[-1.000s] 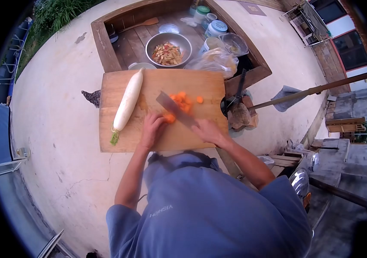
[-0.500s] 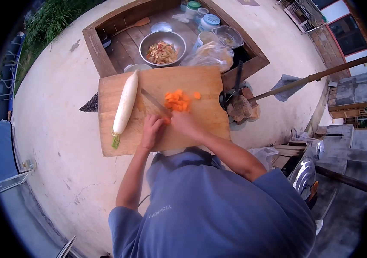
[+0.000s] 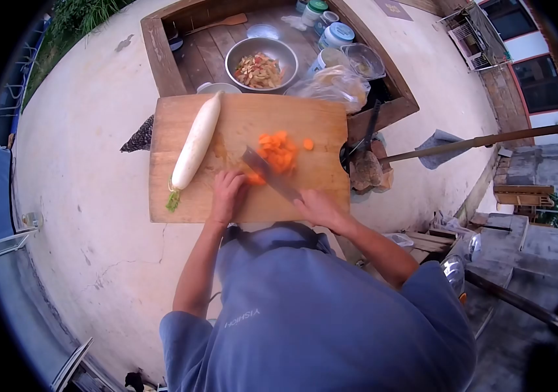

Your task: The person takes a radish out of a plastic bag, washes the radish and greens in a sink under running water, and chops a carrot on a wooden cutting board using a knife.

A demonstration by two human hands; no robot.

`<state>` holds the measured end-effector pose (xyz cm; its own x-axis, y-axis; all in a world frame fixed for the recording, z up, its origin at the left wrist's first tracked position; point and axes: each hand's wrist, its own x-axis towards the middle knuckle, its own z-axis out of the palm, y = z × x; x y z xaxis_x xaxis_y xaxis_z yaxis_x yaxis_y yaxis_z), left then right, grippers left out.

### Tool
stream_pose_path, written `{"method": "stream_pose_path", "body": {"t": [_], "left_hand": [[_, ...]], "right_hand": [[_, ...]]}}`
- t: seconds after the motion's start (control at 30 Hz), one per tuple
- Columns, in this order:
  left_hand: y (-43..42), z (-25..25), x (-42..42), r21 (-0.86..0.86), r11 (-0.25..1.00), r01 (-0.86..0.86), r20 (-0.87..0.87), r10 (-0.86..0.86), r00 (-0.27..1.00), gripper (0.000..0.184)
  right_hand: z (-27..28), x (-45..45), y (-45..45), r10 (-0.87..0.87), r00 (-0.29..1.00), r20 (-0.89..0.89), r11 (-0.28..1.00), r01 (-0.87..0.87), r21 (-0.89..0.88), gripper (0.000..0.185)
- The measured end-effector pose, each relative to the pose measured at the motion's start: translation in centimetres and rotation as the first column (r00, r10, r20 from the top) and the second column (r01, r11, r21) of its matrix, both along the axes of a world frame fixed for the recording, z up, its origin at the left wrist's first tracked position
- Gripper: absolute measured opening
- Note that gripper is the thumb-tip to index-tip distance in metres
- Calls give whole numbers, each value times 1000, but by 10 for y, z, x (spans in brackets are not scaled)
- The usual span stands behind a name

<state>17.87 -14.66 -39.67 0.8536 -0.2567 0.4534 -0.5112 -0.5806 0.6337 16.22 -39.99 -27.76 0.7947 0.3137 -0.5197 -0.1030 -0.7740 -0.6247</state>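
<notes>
My right hand [image 3: 319, 208] is closed round the handle of a cleaver [image 3: 269, 175], whose blade slants up and left over the wooden cutting board [image 3: 318, 176]. Beside the blade, my left hand [image 3: 228, 192] has its fingers curled over a piece of carrot [image 3: 253, 178], mostly hidden under the fingertips. Cut carrot pieces [image 3: 278, 151] lie in a pile just beyond the blade, with one slice [image 3: 308, 144] apart to the right. A white radish [image 3: 198, 142] with a green stem end lies along the board's left side.
Behind the board, a wooden-framed table [image 3: 164, 59] holds a metal bowl [image 3: 285, 55] of chopped food, a plastic bag [image 3: 338, 88] and several jars. Stones [image 3: 365, 171] and a long pole [image 3: 449, 147] are at the right.
Compared with half a second ago, my right hand has moved right and down, and the cleaver's broad side now shows. My left hand stays by the carrot. The camera view has shifted slightly.
</notes>
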Motion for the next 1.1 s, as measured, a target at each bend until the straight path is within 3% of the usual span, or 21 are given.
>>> {"method": "stream_pose_path", "body": {"t": [0.03,0.13,0.23,0.33,0.43,0.5,0.63,0.73,0.83,0.93,1.1], "left_hand": [[-1,0,1,1,1000,-8,19,8,1000,30],[1,-2,4,14,1000,17,13,-17,1000,31],[2,-2,6,49,998,27,9,-27,1000,33],[4,-3,8,62,995,75,38,-78,996,34],[4,2,14,83,995,47,45,-51,998,36],[-1,2,21,73,997,-23,56,19,998,38],[-11,11,16,20,998,-53,50,52,997,35],[-7,5,8,-26,999,-28,34,29,999,28],[-5,0,7,-71,997,-29,37,32,999,23],[-8,-2,7,-113,992,-59,31,63,998,24],[-5,-4,13,-97,995,-17,-19,16,1000,26]], "right_hand": [[-1,2,4,-3,1000,-28,1000,3,-4,27],[-57,12,10,32,969,244,997,-50,67,28],[-65,42,26,-60,992,-110,985,77,157,27],[-80,38,44,-267,961,71,935,241,259,26],[-99,36,51,-316,869,382,924,191,332,26],[-84,35,41,-332,896,294,914,229,335,25],[-24,31,17,-221,966,133,956,187,224,26],[0,23,5,-64,996,61,993,58,104,26],[6,14,4,44,992,122,999,-44,-3,24],[6,12,18,48,987,150,995,-34,-98,23],[-58,35,43,-33,980,196,998,42,-41,24]]}}
